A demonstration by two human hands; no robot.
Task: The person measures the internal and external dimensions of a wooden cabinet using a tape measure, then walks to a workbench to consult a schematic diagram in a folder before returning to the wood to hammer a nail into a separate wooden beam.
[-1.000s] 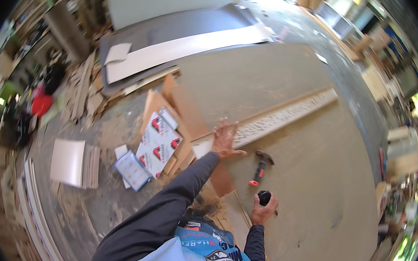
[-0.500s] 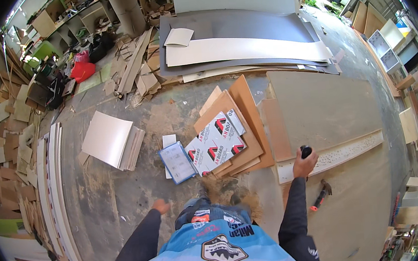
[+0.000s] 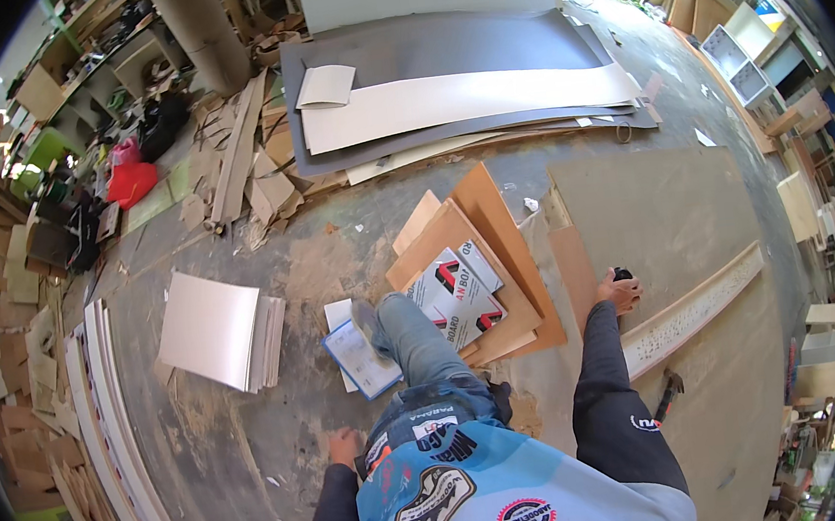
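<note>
My right hand [image 3: 621, 293] is closed around a small black rounded object [image 3: 622, 274], its kind too small to tell. Below that hand, a long pale strip with a speckled face [image 3: 694, 312] lies along a large grey-brown sheet [image 3: 665, 217]. A hammer [image 3: 668, 395] rests just beyond the strip's near end, beside my right forearm. My left hand [image 3: 343, 444] hangs by my hip with nothing in it, fingers loosely apart. My foot and shin are over a blue-edged document sleeve [image 3: 365, 361] and a printed board [image 3: 451, 297].
Brown panels [image 3: 502, 252] lie beneath the printed board. To the left is a stack of pale square panels [image 3: 211, 331], with long white boards [image 3: 110, 411] farther left. Large grey sheets [image 3: 437, 43] bear a white strip [image 3: 462, 100] ahead. Wood scraps [image 3: 243, 167] litter the floor.
I have stepped forward, one leg coming over the document sleeve and printed board. My right hand has moved slightly up the large sheet, still holding the black object. My left hand has dropped nearer my hip.
</note>
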